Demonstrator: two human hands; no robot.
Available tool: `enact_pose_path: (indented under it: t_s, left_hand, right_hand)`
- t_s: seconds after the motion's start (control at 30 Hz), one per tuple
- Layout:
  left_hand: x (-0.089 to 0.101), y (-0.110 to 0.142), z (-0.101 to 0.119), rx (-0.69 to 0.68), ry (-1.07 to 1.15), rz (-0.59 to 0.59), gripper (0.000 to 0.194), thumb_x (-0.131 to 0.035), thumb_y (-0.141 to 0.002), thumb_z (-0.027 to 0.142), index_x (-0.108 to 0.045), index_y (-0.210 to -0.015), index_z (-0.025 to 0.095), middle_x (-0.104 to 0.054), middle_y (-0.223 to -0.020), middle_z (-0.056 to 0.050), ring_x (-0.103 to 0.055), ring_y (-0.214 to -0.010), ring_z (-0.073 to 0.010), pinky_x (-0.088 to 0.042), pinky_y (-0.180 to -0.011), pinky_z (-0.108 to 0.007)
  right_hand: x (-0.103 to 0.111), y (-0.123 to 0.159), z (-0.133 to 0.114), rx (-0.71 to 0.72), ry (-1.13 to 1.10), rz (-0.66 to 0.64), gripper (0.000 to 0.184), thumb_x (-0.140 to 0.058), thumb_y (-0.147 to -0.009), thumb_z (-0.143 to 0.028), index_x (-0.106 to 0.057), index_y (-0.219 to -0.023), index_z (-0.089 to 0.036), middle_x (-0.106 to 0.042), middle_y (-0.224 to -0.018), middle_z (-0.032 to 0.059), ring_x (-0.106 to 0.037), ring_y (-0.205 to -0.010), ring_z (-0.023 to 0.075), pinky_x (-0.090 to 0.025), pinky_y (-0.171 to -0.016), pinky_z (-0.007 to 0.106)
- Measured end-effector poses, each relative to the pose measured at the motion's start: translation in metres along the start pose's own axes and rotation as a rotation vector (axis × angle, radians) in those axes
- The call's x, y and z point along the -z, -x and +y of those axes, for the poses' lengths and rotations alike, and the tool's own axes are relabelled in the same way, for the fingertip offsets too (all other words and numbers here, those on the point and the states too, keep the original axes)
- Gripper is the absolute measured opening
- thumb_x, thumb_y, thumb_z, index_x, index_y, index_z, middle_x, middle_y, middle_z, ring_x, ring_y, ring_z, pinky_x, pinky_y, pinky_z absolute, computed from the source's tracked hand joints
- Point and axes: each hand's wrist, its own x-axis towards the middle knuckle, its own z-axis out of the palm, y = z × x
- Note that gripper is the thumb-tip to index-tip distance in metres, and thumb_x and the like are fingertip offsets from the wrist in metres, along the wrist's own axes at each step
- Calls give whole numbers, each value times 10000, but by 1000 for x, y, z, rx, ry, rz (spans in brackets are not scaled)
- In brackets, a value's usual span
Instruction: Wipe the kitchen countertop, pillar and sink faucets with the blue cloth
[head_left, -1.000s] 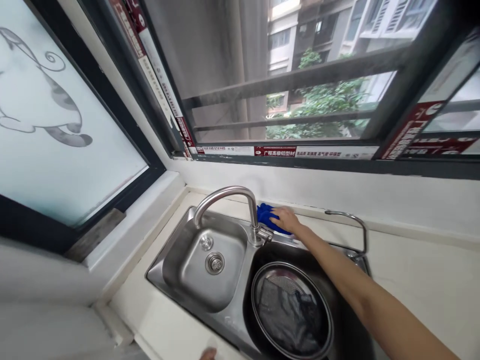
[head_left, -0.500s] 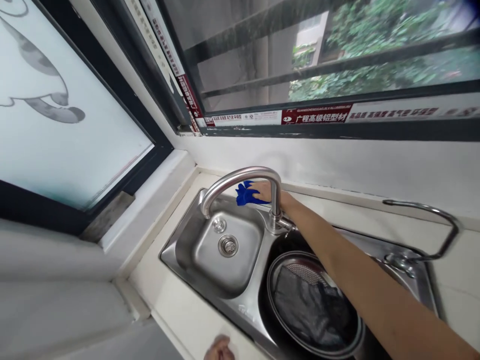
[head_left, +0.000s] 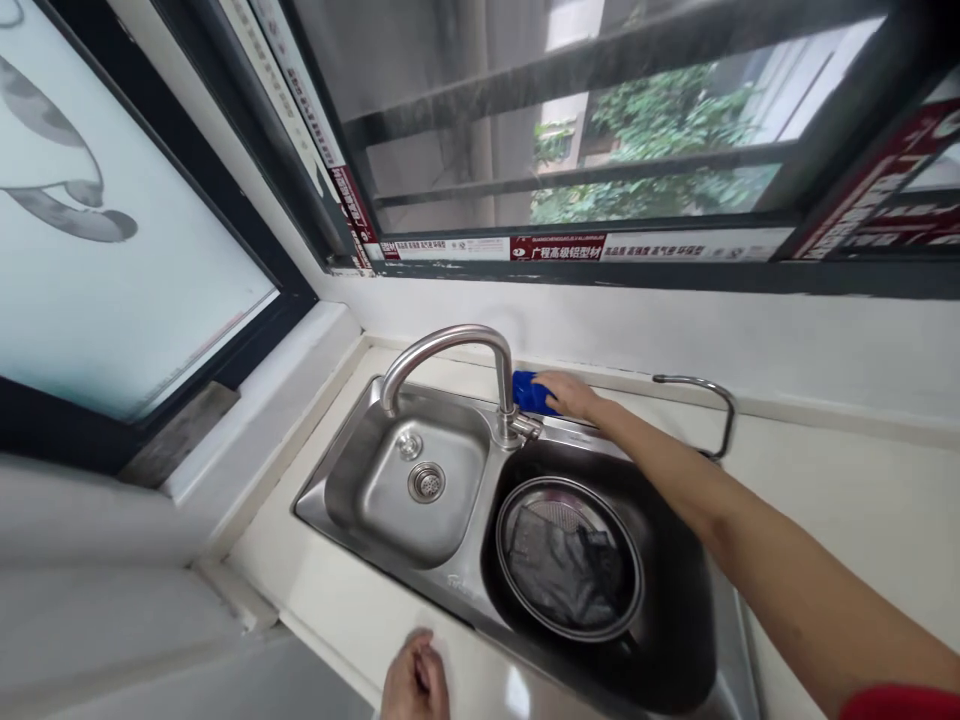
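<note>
My right hand [head_left: 571, 393] reaches over the sink and is closed on a blue cloth [head_left: 531, 392], pressed against the counter strip behind the faucet [head_left: 504, 365]. Part of the cloth is hidden by the faucet's upright pipe. Near the front edge of the counter, my left hand [head_left: 416, 680] is curled with its fingers folded in; I see nothing in it. Between the hands lies the steel double sink [head_left: 469, 570]. A round metal strainer [head_left: 637, 590] sits in the right basin, with a dark grey cloth [head_left: 562, 565] inside it.
A thin curved metal spout [head_left: 727, 410] rises behind the right basin. The left basin [head_left: 450, 540] has a drain and a small round fitting. White counter [head_left: 847, 480] extends right, below a dark-framed window [head_left: 675, 270]. A frosted panel [head_left: 150, 320] stands at left.
My right hand and the blue cloth have moved right, from the left of the faucet's upright to its right side. The view has shifted, and more of my left hand shows.
</note>
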Motion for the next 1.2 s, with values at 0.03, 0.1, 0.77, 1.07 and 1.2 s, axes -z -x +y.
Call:
enact_pose_path:
  t_s: [0.03,0.1,0.77,1.07,1.2]
  left_hand:
    - [1,0,3,15,0,-2,374,-413,-907,474,-716,-1023,288,-737,-1012,-41,-678,-920,-217,-543,-819,-334]
    - [3,-1,7,27,7,0,385,-402,-911,471,-722,-1027,291,-735,-1025,-41,-674,-926,-216,-533,-818,-331]
    - [6,-7,0,-93,76,-77,279,-465,-903,306,-719,-1005,253,-707,-813,-25,-663,-818,-183,-474,-764,-290]
    - [-4,-4,-6,-125,66,-13,253,-473,-914,271,-711,-992,236,-672,-778,-23,-645,-807,-176,-461,-775,-294]
    - [-4,-2,-6,-138,56,12,250,-478,-913,258,-717,-986,240,-664,-768,-16,-639,-790,-166,-452,-758,-283]
  right_hand:
    - [3,12,3,-31,29,-8,516,-532,-818,-138,-582,-1332,-153,-576,-1428,110,-487,-1327,240,-353,-1145,381]
    - [9,35,6,-108,84,-17,523,-503,-830,-145,-558,-1350,-143,-558,-1437,135,-482,-1322,261,-363,-1131,402]
    - [-3,165,-68,-491,17,151,320,-505,-808,-246,-646,-1065,-116,-683,-965,189,-646,-889,295,-501,-802,423]
    - [-42,167,-160,-141,-331,135,442,-392,-869,-325,-587,-1243,-192,-716,-1096,45,-664,-948,182,-550,-857,315]
    - [-67,133,-188,-86,-267,142,560,-413,-829,-236,-526,-1372,-153,-546,-1433,121,-506,-1281,250,-430,-1099,424]
